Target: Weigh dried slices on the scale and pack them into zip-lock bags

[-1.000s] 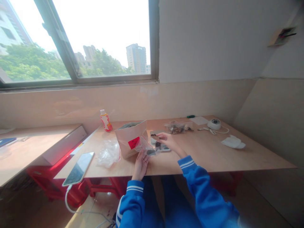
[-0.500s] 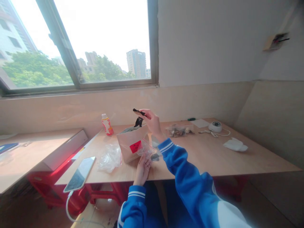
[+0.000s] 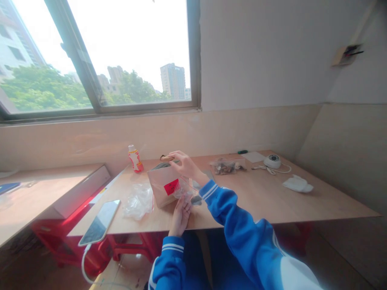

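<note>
I am following this from a distance through the head camera. The right hand [image 3: 185,165] is raised over the open top of a paper bag [image 3: 160,189], with thumb and fingers clenched in a pinch on a small brown piece [image 3: 167,158]. I cannot tell what the piece is at this size, but it is hanging just above the bag's mouth. The paper bag is standing near the front edge of the table [image 3: 272,201], left of centre, with its red label [image 3: 171,187] facing me.

The left hand [image 3: 180,217] is working low at that same edge, and it appears closed on a clear zip bag [image 3: 185,190]. The zip bag is leaning on the paper bag's front, so I read this grip as steadying both, leaving the right hand free. Dark bits [image 3: 196,200] are sitting in its lower corner.

A crumpled plastic bag [image 3: 139,201] is lying to the left, and a phone [image 3: 99,221] is lying near the front-left corner. Its white cable [image 3: 84,266] is dropping over the edge, probably tethering it there. A bottle [image 3: 134,159] is standing at the back edge. Along that edge, a second zip bag [image 3: 226,166] is holding brown pieces.
</note>
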{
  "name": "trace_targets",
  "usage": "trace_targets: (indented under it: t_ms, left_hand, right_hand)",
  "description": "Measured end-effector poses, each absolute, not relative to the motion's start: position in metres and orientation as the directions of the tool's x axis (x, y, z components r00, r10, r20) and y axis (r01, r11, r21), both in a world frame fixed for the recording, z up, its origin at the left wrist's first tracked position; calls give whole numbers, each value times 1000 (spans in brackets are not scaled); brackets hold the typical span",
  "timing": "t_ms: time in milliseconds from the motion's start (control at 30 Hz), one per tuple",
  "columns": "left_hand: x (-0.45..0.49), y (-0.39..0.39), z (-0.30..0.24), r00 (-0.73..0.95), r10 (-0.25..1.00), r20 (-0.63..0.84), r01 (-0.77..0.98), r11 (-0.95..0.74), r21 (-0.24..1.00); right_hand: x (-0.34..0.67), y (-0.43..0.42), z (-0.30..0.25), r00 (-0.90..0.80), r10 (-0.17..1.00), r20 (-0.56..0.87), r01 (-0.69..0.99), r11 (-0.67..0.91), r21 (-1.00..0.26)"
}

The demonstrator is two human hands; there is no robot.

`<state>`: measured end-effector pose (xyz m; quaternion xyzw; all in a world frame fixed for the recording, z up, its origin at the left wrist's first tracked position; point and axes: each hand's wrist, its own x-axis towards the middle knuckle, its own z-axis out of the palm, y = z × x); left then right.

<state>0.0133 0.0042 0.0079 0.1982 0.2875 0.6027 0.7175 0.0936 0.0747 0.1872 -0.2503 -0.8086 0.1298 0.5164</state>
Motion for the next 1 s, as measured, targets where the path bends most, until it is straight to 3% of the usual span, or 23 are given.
trace_targets:
  t_ms: [200, 333, 400, 500, 600, 733, 1000]
  left_hand:
    - [13, 3, 9, 98, 978, -183, -733, 195, 651]
    - [14, 2, 10, 85, 979, -184, -737, 186, 650]
    - [14, 3, 9, 86, 980, -178, -738, 183, 649]
    - [15, 4, 8, 80, 980, -180, -747, 179, 640]
    - [14, 6, 6, 71, 979, -191, -759, 177, 627]
    - [15, 7, 4, 74, 981, -177, -762, 170, 625]
    - [15, 4, 6, 72, 986, -154, -748, 155, 646]
  right_hand:
    - [107, 71, 188, -379, 565, 733, 344, 822, -455]
    - [136, 49, 176, -264, 641, 721, 294, 765, -573]
    - [156, 39, 158, -216, 750, 625, 327, 659, -678]
    - [179, 31, 123, -239, 910, 340, 394, 411, -822]
    - [184, 29, 93, -390, 912, 126, 398, 290, -870]
    - [174, 27, 74, -513, 844, 156, 444, 416, -793]
    - [165, 29, 54, -407, 871, 276, 626, 486, -610]
